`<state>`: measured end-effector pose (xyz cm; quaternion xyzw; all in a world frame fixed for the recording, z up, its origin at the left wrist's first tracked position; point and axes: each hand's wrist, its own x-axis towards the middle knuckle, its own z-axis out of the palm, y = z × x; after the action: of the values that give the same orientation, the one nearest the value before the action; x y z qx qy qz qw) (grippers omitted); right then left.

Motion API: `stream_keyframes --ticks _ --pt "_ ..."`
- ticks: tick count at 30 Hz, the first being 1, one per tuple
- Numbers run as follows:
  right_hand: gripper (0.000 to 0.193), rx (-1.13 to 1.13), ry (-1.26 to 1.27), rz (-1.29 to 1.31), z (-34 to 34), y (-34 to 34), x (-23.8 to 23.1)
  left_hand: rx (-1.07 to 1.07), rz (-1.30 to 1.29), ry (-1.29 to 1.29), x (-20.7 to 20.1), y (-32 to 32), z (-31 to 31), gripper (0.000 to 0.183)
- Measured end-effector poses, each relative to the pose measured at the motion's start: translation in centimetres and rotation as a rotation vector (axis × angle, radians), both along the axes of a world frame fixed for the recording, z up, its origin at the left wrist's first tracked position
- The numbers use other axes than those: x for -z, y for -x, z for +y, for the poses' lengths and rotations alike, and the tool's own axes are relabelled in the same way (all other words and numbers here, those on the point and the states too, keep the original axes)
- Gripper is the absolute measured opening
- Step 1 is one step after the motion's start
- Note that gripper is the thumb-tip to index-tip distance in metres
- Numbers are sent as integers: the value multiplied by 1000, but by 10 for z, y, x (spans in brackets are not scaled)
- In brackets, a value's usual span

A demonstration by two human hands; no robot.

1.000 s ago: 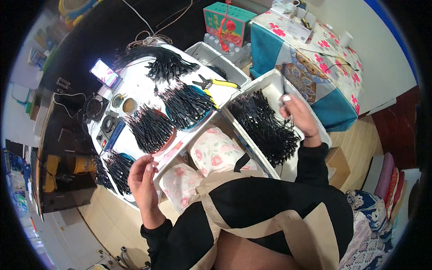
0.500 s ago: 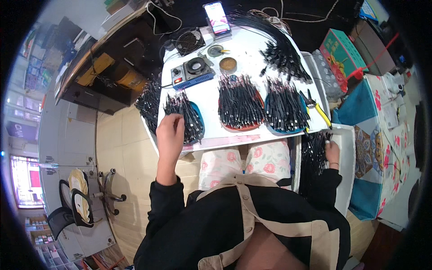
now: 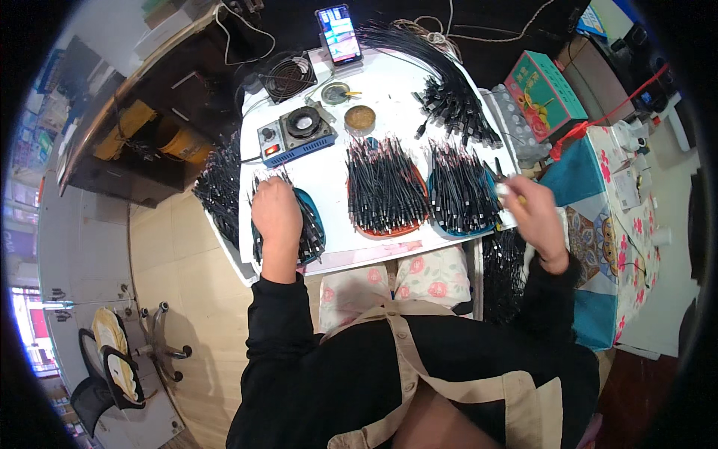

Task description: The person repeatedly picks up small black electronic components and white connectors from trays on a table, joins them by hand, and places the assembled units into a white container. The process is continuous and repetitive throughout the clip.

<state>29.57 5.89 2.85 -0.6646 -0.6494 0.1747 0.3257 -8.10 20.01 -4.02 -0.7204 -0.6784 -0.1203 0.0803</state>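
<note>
Over the left blue tray (image 3: 318, 217) of short black cables (image 3: 305, 236), my left hand (image 3: 277, 213) is closed, knuckles up. Its fingertips are hidden among the cables' upper ends, so what they pinch does not show. At the table's right edge, my right hand (image 3: 537, 221) is above the yellow-handled pliers (image 3: 499, 173) and covers much of their handles. Motion smears its fingers, and a white covering shows on one fingertip. Next to it are a blue tray (image 3: 458, 230) and an orange tray (image 3: 389, 232), each heaped with black cables.
A soldering pot-like heater (image 3: 299, 135), a fan (image 3: 290, 78), a round tin (image 3: 360, 118) and a lit phone (image 3: 339, 36) stand farther back. Longer black cables (image 3: 464, 108) lie at the back right. More cables (image 3: 502, 277) fill a bin below the right edge.
My right hand has risen from the bin of cables to the pliers at the table's edge. My left hand has moved in over the left tray's cables. The whole view has shifted slightly.
</note>
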Motion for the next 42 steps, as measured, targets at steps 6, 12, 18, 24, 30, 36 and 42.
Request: stream_keyframes --ticks 6,12,18,24,30,36,42 --pt "24 -148 160 -263 89 81 30 -6 -277 -53 -8 7 -5 17" --pt "17 -89 221 -387 110 101 63 8 -1078 -45 -28 25 -18 16" --pt "14 -64 118 -230 103 102 57 275 -1803 52 -52 21 -45 10" --pt "10 -150 -64 90 54 120 5 383 -2031 519 -67 -19 -97 18" --pt "10 -243 -49 357 -27 161 -32 460 -2073 499 -75 -45 -133 17" --pt "12 -275 -170 360 -52 184 -27 422 -2182 467 -82 -52 -159 13" --pt "17 -206 -360 14 -61 192 -20 479 -2137 500 -83 -50 -172 13"
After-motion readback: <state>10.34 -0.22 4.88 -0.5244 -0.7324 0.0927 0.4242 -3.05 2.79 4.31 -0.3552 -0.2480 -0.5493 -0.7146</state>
